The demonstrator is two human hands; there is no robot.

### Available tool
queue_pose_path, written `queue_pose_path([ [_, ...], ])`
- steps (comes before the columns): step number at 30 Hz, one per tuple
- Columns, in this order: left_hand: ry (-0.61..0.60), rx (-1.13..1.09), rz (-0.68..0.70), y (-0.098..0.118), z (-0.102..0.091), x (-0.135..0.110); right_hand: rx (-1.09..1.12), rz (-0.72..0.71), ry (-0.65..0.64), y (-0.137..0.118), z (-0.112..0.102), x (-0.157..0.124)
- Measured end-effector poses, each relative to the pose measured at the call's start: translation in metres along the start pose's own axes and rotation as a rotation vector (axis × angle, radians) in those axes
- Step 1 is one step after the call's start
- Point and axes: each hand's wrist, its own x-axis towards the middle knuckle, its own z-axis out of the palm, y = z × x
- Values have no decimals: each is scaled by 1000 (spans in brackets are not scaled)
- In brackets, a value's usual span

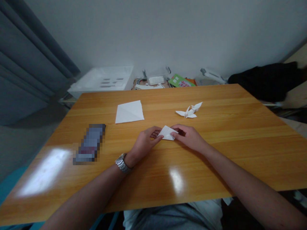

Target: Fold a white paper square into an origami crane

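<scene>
A small folded piece of white paper [167, 132] is held just above the middle of the table, between my two hands. My left hand [145, 140], with a metal watch at the wrist, pinches its left corner between thumb and fingers. On the opposite side, my right hand [189, 136] grips the right corner, thumb on top. Beyond my right hand lie folded white paper cranes [189, 111], wings spread; they overlap, so I cannot tell their number. A flat white sheet of paper [129, 111] with a diagonal crease rests further back to the left.
A phone-like device [90, 143], pixelated, lies on the left of the wooden table [227, 127]. Behind the far edge are a white foam tray [103, 78], a green packet [181, 81] and assorted clutter. Dark cloth [261, 81] is heaped at the back right.
</scene>
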Motion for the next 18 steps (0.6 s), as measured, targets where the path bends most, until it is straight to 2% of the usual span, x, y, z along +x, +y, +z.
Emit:
queue_pose_path([
  [3, -2, 12, -13, 0, 0, 0, -38, -14, 39, 2, -1, 1],
  [8, -4, 104, -34, 2, -3, 1, -209, -131, 122, 3, -2, 2],
  [15, 40, 396, -35, 8, -6, 1, -317, -209, 75, 1, 1, 1],
  [18, 53, 455, 23, 5, -5, 1, -335, -229, 78, 1, 3, 2],
])
